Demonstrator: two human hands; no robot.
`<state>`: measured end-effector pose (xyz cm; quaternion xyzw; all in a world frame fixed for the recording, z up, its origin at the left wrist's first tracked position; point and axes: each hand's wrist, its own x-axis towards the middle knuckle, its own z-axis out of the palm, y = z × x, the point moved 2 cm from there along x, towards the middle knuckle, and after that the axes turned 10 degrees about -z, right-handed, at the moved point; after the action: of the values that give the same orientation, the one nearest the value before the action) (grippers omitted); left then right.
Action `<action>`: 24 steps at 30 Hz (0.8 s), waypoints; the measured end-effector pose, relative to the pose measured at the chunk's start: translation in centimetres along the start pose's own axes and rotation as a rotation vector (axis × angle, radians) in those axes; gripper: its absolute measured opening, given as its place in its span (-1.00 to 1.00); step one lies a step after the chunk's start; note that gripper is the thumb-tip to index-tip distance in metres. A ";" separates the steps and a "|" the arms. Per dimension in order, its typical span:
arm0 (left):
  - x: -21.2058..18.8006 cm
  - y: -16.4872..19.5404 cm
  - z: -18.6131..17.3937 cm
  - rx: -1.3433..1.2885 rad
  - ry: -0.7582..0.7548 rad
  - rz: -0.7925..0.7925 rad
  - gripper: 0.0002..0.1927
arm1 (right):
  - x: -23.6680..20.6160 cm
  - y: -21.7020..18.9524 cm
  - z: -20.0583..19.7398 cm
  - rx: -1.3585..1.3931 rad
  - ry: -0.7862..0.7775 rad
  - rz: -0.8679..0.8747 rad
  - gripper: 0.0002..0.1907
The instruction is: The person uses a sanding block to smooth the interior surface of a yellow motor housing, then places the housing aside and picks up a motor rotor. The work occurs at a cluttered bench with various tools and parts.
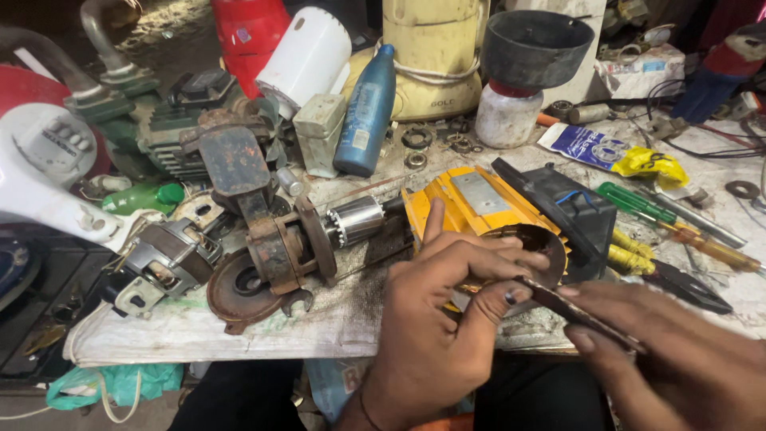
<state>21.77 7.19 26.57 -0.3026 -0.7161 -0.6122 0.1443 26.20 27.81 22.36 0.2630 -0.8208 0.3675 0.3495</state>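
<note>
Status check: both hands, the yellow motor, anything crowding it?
Left hand on yellow motor housing. Right hand pinching thin flat strip at its open end. Rusty rotor assembly close left, screwdrivers right.
</note>
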 end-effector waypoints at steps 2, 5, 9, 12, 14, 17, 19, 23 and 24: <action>-0.1 0.0 -0.5 -0.009 -0.034 0.019 -0.93 | -0.1 0.0 -0.3 0.038 -0.014 0.053 -0.63; 0.1 -0.1 -0.8 -0.031 -0.061 0.002 -0.95 | -0.1 0.0 -0.2 0.056 -0.049 0.092 -0.56; 0.4 -0.5 -0.7 -0.033 -0.067 -0.081 -0.88 | 0.1 -0.3 -0.2 -0.013 -0.052 0.123 -0.57; 0.4 -0.8 -1.2 0.266 0.047 0.094 -0.72 | 0.5 -0.3 -0.3 -0.011 -0.021 0.192 -0.59; 0.6 -1.8 -1.9 0.364 0.120 0.153 -0.62 | 0.7 -0.4 -0.1 -0.098 -0.039 0.202 -0.59; 1.7 -4.5 -3.0 0.282 0.157 0.118 -0.53 | 0.7 -0.6 0.6 -0.343 -0.093 0.168 -0.60; 2.2 -6.4 -3.0 0.259 0.178 0.151 -0.51 | 0.6 -0.5 1.4 -0.430 -0.102 0.181 -0.59; 2.7 -9.4 -1.4 0.193 0.103 0.121 -0.50 | 1.0 0.4 2.2 -0.587 -0.188 0.228 -0.60; 2.6 -9.8 -1.1 0.226 0.111 0.142 -0.52 | 1.3 0.5 2.4 -0.596 -0.169 0.165 -0.64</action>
<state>13.59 6.14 20.58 -0.3002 -0.7480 -0.5318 0.2599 24.11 25.99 22.00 0.1109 -0.9369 0.1147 0.3109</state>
